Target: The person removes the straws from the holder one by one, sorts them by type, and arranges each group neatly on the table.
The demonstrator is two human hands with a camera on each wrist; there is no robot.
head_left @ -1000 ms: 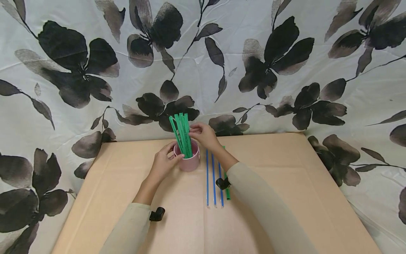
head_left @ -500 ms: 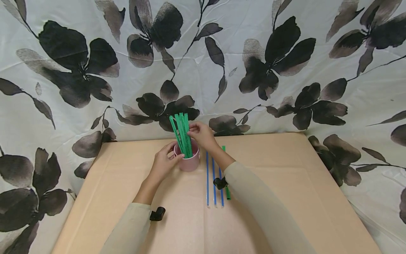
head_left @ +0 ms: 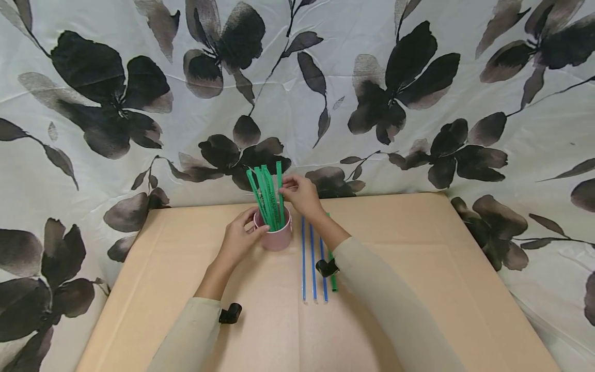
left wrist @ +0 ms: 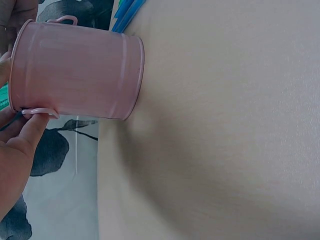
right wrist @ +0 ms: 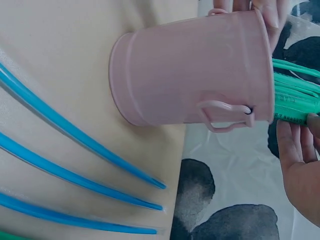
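One green straw [head_left: 279,186] now sits higher than the bunch, pinched by right hand [head_left: 301,195]. Left hand [head_left: 238,238] grips pink cup [head_left: 276,236] at its 9 o'clock.

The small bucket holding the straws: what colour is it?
The bucket is plain pale pink, clearest in the right wrist view.

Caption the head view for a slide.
Left hand steadies pink cup; right hand pinches a green straw in it.

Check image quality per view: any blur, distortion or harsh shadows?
Head view: sharp, even light, wide-angle bowing of the table edges. Left wrist view: soft shadow beside the pink cup, slightly soft. Right wrist view: blue straws curve from lens distortion.
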